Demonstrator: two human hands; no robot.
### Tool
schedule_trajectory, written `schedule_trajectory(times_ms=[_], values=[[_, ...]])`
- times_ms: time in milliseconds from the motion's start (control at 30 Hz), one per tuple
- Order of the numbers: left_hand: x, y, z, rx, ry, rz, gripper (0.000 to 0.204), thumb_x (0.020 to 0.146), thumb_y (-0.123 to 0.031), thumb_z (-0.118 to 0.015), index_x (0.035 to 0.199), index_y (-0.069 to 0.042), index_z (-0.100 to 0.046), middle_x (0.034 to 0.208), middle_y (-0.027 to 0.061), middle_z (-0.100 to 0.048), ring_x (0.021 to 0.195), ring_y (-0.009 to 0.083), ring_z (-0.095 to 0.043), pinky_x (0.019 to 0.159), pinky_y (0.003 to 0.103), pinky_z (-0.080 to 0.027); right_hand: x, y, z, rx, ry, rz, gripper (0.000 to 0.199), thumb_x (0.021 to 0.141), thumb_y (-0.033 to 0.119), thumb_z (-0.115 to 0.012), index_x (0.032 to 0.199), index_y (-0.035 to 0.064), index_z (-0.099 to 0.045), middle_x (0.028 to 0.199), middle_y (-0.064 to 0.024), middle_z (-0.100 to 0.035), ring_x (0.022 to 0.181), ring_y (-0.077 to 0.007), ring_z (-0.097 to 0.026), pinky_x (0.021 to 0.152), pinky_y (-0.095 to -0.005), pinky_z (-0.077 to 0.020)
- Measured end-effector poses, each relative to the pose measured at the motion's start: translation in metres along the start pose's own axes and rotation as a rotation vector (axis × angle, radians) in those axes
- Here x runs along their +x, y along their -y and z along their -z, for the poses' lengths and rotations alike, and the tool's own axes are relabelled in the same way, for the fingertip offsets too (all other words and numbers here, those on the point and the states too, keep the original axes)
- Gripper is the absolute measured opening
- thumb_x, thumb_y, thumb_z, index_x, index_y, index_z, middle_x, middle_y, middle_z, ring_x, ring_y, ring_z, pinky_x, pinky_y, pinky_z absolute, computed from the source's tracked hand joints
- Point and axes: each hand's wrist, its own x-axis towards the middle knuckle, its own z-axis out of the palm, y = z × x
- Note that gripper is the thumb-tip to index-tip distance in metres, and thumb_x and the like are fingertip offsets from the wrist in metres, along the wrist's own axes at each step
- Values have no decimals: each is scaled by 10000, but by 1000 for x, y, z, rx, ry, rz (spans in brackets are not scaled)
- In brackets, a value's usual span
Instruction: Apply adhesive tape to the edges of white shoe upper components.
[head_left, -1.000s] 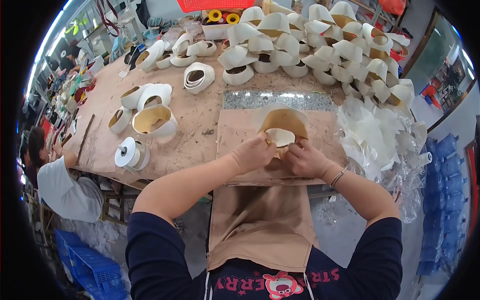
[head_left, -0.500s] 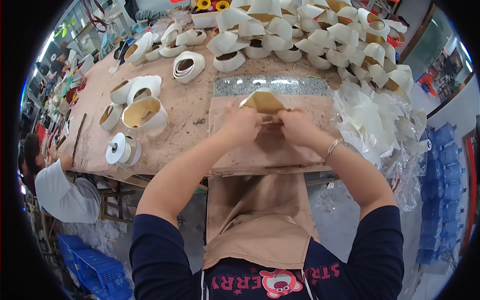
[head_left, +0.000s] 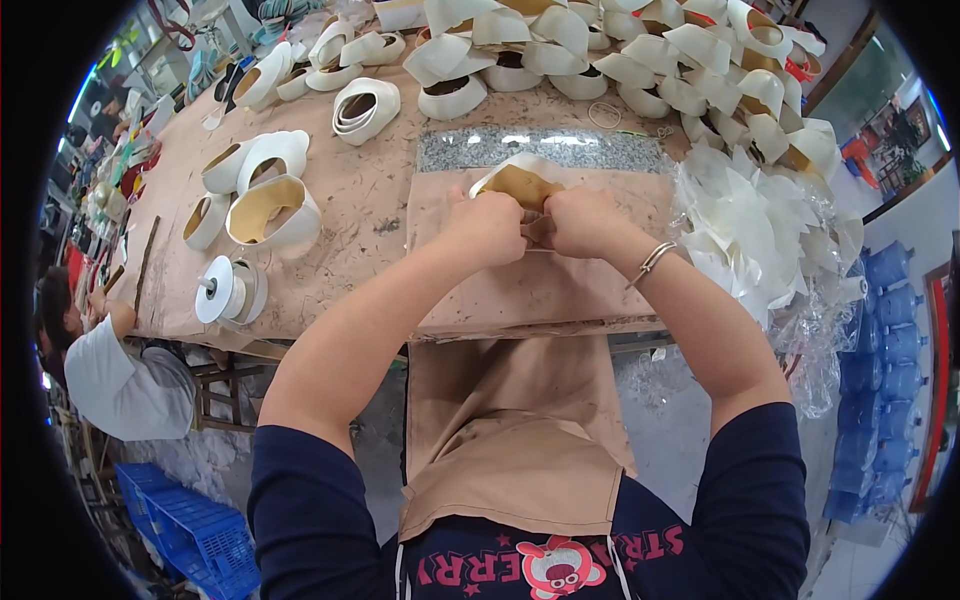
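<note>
**White piece (head_left: 518,184) at upper centre of the frame**

My feed shows left hand (head_left: 488,228) and right hand (head_left: 585,222), fingers clamped on its near edge. I make out a spool (head_left: 228,290) at frame left, a pile of similar pieces (head_left: 628,70) at upper right and white sheets (head_left: 750,225) at right.

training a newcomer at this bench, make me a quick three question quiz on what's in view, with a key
1. Multiple choice: what do the left grip and right grip hold?
a) a white spool
b) a tan-lined white curved piece
c) a blue crate

2. True or false: the speckled stone slab lies to the left of the clear plastic wrapping.

3. Fill in: the blue water jugs stand at the person's ____ side.

Key: 1 b; 2 true; 3 right.
</note>
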Motion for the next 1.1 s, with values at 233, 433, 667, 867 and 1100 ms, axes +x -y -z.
schedule_trajectory(times_ms=[233, 433, 667, 867, 1100], values=[[5, 0, -3, 111, -1, 49, 195, 757, -257, -651, 861, -98, -698, 864, 90, -683, 870, 247, -635, 860, 488, -323, -11, 20, -1, -158, -58, -5, 127, 712, 123, -651, 831, 106, -692, 874, -102, -678, 855, -265, -649, 817, -563, -376], [5, -17, 14, 100, 83, 98, 219, 750, -212, -618, 914, -95, -704, 957, 86, -683, 957, 244, -634, 1029, 595, -253, -12, 14, -3, -64, -102, 44, 154, 716, 97, -643, 865, 69, -672, 840, -88, -672, 827, -291, -646, 817, -535, -388], [5, -10, 10, 116, 78, 118, 238, 740, -309, -650, 858, -112, -713, 895, 85, -690, 900, 244, -643, 919, 538, -316, -53, 0, -60, 416, -1187, 341, 273, 711, 1, -701, 958, 43, -592, 931, -120, -622, 843, -310, -595, 752, -402, -484], [11, -17, 21, 215, 149, 85, 246, 769, -279, -617, 949, -136, -706, 943, 78, -686, 930, 208, -642, 988, 533, -273, -61, 32, -82, 273, -907, 361, 265, 807, 40, -621, 1060, -4, -553, 1056, -133, -598, 1011, -313, -565, 972, -444, -422], [11, -10, 27, 673, 74, -605, 167, 772, -253, -635, 841, -121, -710, 836, 38, -685, 918, 233, -618, 895, 436, -368, -51, 35, -94, 231, -823, 260, 293, 822, 30, -537, 1113, -2, -551, 1052, -156, -591, 1019, -307, -556, 1009, -455, -375]])
